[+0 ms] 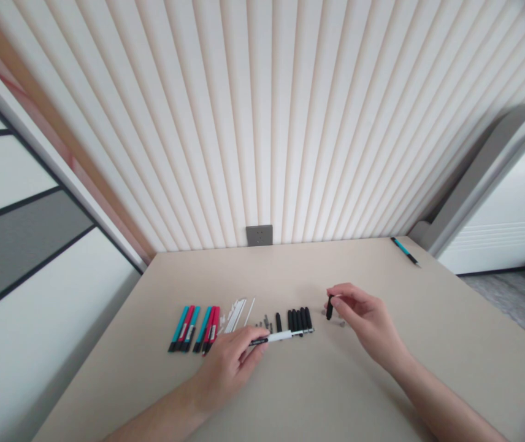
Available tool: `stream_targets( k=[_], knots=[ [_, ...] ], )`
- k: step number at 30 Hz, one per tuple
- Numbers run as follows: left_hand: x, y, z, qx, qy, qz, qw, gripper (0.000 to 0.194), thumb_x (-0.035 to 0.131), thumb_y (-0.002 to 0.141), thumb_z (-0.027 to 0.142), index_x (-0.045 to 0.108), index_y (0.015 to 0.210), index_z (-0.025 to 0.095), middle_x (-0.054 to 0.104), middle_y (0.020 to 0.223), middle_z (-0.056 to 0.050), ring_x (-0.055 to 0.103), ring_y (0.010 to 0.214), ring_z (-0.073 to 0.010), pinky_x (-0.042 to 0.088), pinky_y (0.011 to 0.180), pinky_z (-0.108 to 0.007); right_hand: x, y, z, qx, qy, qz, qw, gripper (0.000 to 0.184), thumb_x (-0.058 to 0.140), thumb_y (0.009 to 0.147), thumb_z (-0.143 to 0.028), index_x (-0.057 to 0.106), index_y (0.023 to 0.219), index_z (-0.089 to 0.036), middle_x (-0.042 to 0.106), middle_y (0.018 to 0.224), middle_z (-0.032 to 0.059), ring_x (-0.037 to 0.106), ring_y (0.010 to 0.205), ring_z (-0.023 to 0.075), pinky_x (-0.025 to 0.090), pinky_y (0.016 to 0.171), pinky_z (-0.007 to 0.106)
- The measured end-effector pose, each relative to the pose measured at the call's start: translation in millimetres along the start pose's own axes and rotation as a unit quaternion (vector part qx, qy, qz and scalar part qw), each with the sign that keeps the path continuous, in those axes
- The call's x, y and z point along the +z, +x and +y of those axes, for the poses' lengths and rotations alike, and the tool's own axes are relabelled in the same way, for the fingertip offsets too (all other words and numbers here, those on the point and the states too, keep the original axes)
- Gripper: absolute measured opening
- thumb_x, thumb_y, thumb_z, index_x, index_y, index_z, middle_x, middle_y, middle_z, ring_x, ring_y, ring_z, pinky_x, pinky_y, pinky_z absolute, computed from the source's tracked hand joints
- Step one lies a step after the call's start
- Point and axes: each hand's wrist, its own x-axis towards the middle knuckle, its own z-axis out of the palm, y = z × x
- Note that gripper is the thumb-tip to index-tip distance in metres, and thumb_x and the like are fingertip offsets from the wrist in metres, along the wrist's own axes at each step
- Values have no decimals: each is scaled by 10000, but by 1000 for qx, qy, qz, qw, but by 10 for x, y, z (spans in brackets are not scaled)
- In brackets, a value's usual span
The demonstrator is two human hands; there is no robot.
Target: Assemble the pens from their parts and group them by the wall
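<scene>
Left hand (228, 368) grips a white pen barrel (278, 336), fingers (249, 351) closed around it, just in front of a row of black pieces (298, 320). Right hand (368, 322) is raised beside the row's right end, fingers (341, 299) pinching a small black piece (329, 307) held upright.

On the tabletop (336, 393), left to right: teal and red markers (193, 328) side by side, their labels too small to read, then white tubes (235, 314), then small grey parts (266, 322). A lone teal pen (404, 250) lies at the far edge. A wall socket (259, 235) sits just above that edge, on a ribbed panel (262, 123).
</scene>
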Motion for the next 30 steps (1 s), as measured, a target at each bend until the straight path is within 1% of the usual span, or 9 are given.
stream_targets(
  k=[3, 5, 8, 12, 16, 22, 26, 30],
  knots=[
    [15, -15, -21, -10, -1, 15, 1000, 140, 554, 945, 198, 602, 1077, 197, 672, 768, 19, 518, 518, -79, 421, 542, -183, -5, -9, -10, 36, 53, -16, 998, 246, 607, 900, -423, 690, 975, -204, 677, 906, 52, 621, 773, 165, 503, 664, 265],
    [29, -27, -41, -24, -4, 22, 999, 145, 556, 946, 202, 603, 1083, 200, 667, 754, 22, 523, 519, -81, 423, 538, -184, 3, -24, -15, 53, 61, -32, 996, 275, 632, 886, -429, 691, 1040, -209, 700, 936, 59, 630, 796, 169, 512, 693, 272],
    [44, -42, -65, -46, -9, 28, 998, 153, 560, 947, 212, 602, 1093, 204, 670, 755, 22, 542, 535, -85, 434, 548, -185, 21, -51, -27, 65, 51, -65, 994, 358, 659, 870, -424, 665, 1157, -211, 727, 1013, 83, 652, 864, 196, 524, 781, 324],
    [35, -44, -70, -55, -8, 37, 998, 143, 560, 947, 218, 609, 1081, 208, 689, 797, 14, 561, 556, -86, 454, 570, -186, 43, -75, -55, 40, -4, -95, 995, 303, 628, 892, -380, 678, 1141, -216, 738, 1039, 87, 649, 919, 218, 493, 883, 388],
    [17, -27, -61, -52, -10, 35, 998, 144, 561, 944, 209, 611, 1079, 201, 696, 794, 11, 555, 544, -83, 449, 550, -179, 53, -80, -81, 13, -29, -113, 993, 271, 618, 894, -320, 669, 1147, -237, 733, 1057, 68, 644, 968, 217, 470, 931, 394],
    [17, -20, -53, -45, -14, 33, 998, 142, 539, 953, 223, 617, 1065, 183, 692, 775, 1, 541, 524, -80, 437, 525, -172, 66, -81, -112, -22, -58, -122, 991, 232, 613, 894, -305, 695, 1098, -230, 731, 1002, 72, 650, 930, 213, 497, 871, 371],
    [17, -24, -53, -48, -10, 23, 999, 152, 534, 955, 220, 613, 1080, 184, 684, 770, 3, 537, 535, -85, 432, 522, -174, 77, -75, -146, -36, -48, -136, 989, 223, 606, 900, -293, 700, 1094, -236, 724, 998, 69, 658, 941, 207, 508, 883, 363],
    [4, -13, -36, -33, -9, 24, 999, 137, 546, 948, 200, 610, 1068, 188, 671, 746, 18, 515, 508, -75, 417, 517, -173, 83, -78, -180, -47, -44, -154, 986, 228, 604, 905, -296, 697, 1104, -238, 717, 995, 70, 653, 921, 200, 517, 864, 351]
  ],
)
